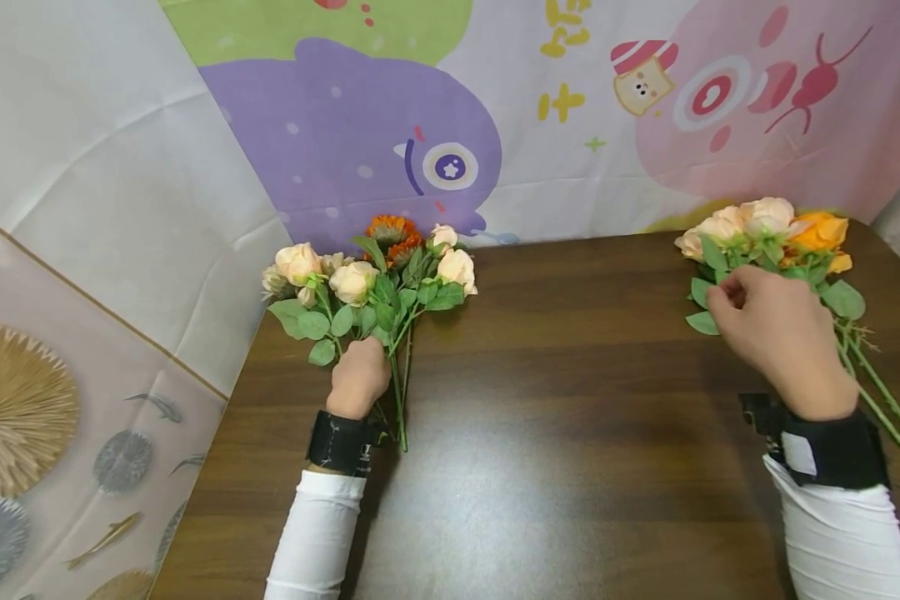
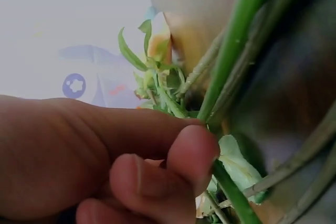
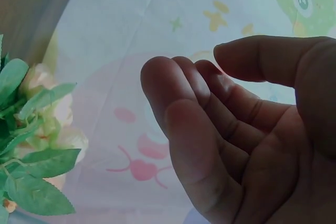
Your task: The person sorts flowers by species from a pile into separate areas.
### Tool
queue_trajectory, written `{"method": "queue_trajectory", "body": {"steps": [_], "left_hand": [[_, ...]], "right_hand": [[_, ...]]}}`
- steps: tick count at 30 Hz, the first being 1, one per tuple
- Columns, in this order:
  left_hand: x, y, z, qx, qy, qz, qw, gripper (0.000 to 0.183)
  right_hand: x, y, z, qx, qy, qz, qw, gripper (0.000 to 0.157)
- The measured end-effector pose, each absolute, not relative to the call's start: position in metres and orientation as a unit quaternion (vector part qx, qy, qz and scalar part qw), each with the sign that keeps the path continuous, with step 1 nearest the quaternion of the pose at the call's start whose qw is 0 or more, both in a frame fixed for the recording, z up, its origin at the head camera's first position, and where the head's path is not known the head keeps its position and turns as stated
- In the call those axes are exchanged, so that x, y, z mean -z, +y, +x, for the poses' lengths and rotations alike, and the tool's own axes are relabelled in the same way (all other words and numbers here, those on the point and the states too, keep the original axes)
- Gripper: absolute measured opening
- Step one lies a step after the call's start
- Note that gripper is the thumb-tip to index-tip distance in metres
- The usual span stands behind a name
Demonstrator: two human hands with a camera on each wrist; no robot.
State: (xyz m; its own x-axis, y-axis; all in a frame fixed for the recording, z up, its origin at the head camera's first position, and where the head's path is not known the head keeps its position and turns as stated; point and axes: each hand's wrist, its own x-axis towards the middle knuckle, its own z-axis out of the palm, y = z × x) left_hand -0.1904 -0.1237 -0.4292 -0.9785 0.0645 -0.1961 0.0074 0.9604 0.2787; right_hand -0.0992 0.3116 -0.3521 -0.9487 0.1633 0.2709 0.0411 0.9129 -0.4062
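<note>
In the head view, my left hand [image 1: 360, 379] is among the stems of a flower bunch [image 1: 382, 312] lying at the table's left, with cream roses and orange-red blooms. The left wrist view shows its thumb and finger pinching a green stem [image 2: 232, 192], other stems running alongside. Over a second bunch [image 1: 750, 229] on the right, with peach and orange roses, is my right hand [image 1: 783, 337]. Its fingers [image 3: 181, 140] are loosely bent, the thumb apart from them, and nothing is held. Leaves [image 3: 42, 163] of that bunch appear beside it in the right wrist view.
Both bunches lie on a dark brown wooden table [image 1: 555, 400], flower heads toward the back. A cartoon-printed cloth [image 1: 547, 183] hangs behind the table. At the left is a patterned cloth [image 1: 120, 400]. Long stems [image 1: 888, 400] extend past the right wrist toward the right edge.
</note>
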Motion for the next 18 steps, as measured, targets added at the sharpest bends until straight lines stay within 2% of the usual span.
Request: {"method": "queue_trajectory", "body": {"steps": [7,11,18], "left_hand": [[0.421,-0.124,-0.187,-0.143,0.985,0.035,0.091,0.028],[0.413,-0.123,-0.182,-0.152,0.984,0.043,0.086,0.022],[0.401,-0.120,-0.174,-0.179,0.981,0.074,0.022,0.017]], "right_hand": [[0.353,0.310,-0.099,-0.197,-0.968,-0.045,0.151,0.028],[0.353,0.308,-0.100,-0.194,-0.968,-0.044,0.153,0.026],[0.354,0.301,-0.100,-0.195,-0.967,-0.024,0.159,0.024]]}}
